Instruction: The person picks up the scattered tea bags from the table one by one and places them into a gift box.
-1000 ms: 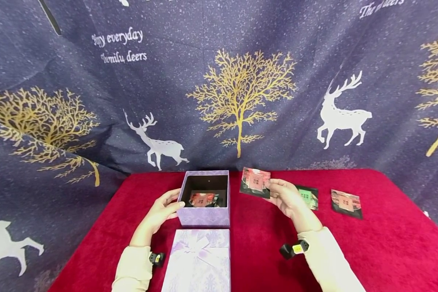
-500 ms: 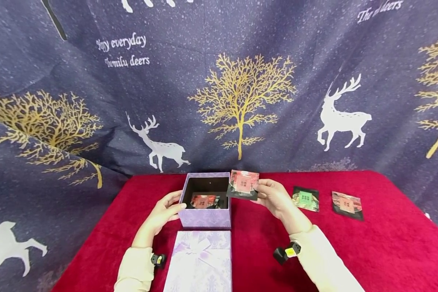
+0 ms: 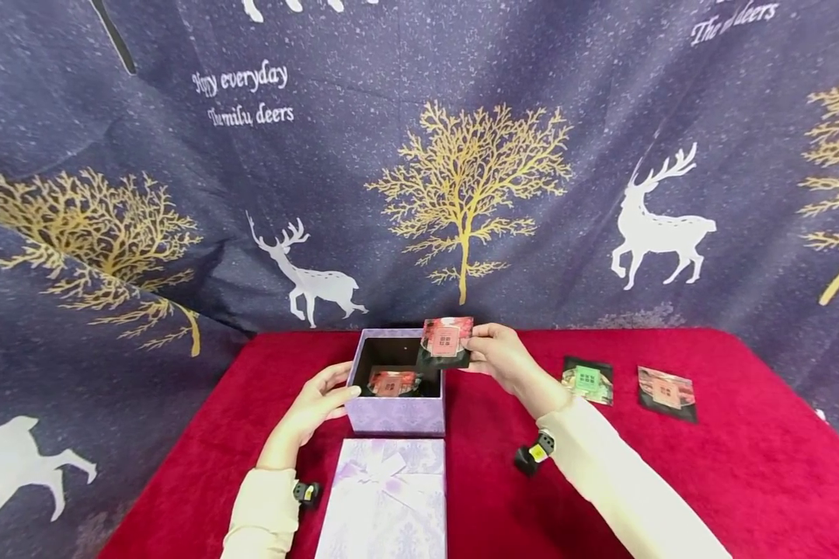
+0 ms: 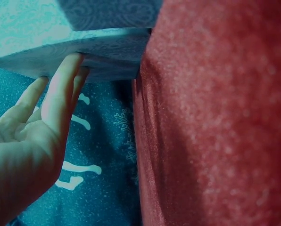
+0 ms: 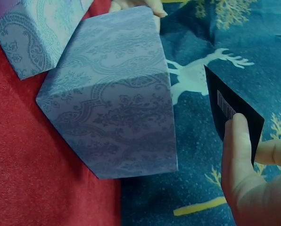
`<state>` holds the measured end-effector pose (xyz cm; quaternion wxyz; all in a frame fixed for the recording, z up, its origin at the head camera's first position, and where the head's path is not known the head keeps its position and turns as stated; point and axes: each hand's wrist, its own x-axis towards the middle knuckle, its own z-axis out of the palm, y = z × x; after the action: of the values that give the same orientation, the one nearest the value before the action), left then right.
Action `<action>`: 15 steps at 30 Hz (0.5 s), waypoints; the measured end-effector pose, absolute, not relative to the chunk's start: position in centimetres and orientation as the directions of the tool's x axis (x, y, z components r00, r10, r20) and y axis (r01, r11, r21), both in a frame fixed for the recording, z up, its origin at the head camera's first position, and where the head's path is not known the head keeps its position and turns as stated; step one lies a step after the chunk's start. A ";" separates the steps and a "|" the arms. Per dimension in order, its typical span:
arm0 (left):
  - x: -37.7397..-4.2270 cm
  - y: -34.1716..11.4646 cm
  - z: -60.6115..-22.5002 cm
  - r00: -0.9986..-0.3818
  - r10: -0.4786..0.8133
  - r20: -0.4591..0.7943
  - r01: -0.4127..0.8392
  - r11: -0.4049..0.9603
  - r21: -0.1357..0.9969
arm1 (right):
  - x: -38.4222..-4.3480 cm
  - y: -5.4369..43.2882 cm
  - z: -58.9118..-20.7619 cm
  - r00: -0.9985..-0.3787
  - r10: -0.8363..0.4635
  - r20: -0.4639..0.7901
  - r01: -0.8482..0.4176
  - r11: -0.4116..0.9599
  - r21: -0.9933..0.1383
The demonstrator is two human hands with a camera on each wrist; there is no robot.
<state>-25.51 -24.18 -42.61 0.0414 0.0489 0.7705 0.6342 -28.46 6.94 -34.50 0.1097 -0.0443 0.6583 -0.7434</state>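
My left hand [image 3: 322,392] rests at the left side of a lilac patterned box [image 3: 397,417], thumb at its front left corner. In the left wrist view its extended fingers [image 4: 60,94] touch the box's side wall. My right hand [image 3: 503,353] pinches a red and black tea sachet [image 3: 444,341] by its right edge, held up over the box's right rim. The right wrist view shows the sachet's black back [image 5: 239,101] with a barcode label, thumb and fingers on opposite faces. Inside the topless box lies another red sachet [image 3: 394,383].
A lilac lid [image 3: 391,505] with a ribbon bow lies in front of the box. On the red cloth [image 3: 503,497] to the right are a green sachet [image 3: 588,380] and a pinkish-red sachet [image 3: 667,393]. A dark curtain [image 3: 363,194] with trees and deer hangs behind.
My right hand has carried the red sachet leftward, from right of the box to over its right rim. The green sachet is now fully uncovered. My left hand has stayed at the box.
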 end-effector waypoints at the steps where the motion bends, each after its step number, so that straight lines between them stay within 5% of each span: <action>1: -25.5 -24.1 -42.6 -0.992 0.129 -0.002 0.023 0.191 0.981 | -28.6 6.7 -34.5 -0.972 -0.222 -0.080 0.104 -0.096 -0.990; 15: -25.7 -24.3 -42.7 -0.990 0.140 -0.015 0.012 0.190 0.982 | -29.5 3.1 -34.4 -0.966 -0.231 -0.119 0.129 -0.030 -0.991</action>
<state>-25.71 -24.31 -42.70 0.0505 0.0496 0.7698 0.6343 -29.53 3.13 -34.45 0.1258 -0.0373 0.6850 -0.7166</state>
